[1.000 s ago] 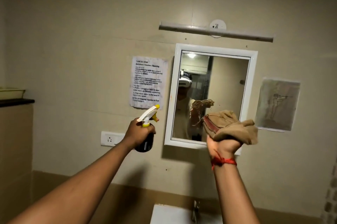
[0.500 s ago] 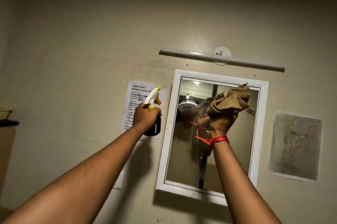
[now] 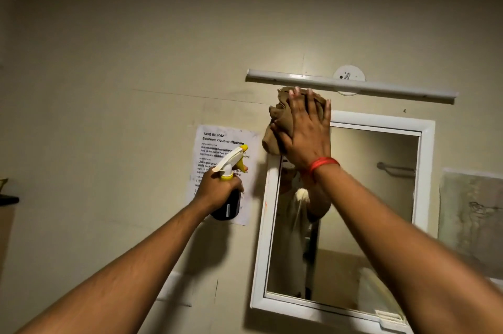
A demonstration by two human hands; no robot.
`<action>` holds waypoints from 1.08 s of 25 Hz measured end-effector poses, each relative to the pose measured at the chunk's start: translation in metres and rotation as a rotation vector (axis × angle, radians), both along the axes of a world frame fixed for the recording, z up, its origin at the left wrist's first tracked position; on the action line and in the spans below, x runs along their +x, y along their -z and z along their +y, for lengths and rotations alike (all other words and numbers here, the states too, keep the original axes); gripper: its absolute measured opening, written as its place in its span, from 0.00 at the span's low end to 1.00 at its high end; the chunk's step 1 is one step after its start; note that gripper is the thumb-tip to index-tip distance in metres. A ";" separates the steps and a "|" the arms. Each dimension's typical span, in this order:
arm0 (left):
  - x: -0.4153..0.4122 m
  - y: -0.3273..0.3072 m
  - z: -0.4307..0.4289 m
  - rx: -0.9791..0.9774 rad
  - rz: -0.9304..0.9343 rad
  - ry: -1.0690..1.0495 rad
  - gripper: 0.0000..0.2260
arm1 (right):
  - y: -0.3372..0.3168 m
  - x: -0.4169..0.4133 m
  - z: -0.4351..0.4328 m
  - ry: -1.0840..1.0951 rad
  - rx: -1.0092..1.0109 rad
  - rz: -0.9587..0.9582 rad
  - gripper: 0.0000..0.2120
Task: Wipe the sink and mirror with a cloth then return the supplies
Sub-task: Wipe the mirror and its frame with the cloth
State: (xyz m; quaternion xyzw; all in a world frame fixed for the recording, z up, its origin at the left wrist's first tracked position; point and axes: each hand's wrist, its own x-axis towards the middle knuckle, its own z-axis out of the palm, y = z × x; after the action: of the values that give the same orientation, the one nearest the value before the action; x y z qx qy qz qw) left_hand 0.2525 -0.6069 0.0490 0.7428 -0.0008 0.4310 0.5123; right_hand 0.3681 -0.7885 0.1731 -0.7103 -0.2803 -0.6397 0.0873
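Note:
A white-framed mirror (image 3: 378, 197) hangs on the beige wall. My right hand (image 3: 304, 132), with a red thread at the wrist, presses a crumpled brown cloth (image 3: 275, 121) flat against the mirror's top left corner. To the left of the frame, my left hand (image 3: 217, 186) grips a dark spray bottle (image 3: 228, 206) with a white and yellow trigger head, nozzle pointing right. The sink is out of view.
A white tube light (image 3: 351, 86) runs just above the cloth. A printed task sheet (image 3: 217, 143) is stuck to the wall behind the bottle. A faded picture (image 3: 471, 222) hangs right of the mirror. A dark shelf edge (image 3: 8, 200) juts out at far left.
My right hand has carried the cloth up from the mirror's lower part to its top left corner and flattened over it. The view has tilted upward, and the sink has dropped out of sight.

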 end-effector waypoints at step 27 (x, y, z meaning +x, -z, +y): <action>0.007 0.169 0.029 -0.012 0.245 0.120 0.18 | 0.409 -0.004 0.038 0.050 -0.171 0.553 0.43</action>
State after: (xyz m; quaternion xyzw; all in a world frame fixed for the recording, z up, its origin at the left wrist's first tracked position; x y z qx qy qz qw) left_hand 0.2600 -0.5776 -0.1201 0.7854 0.0197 0.3056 0.5379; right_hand 0.3642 -0.7506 -0.2357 -0.8691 -0.2814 -0.3979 0.0844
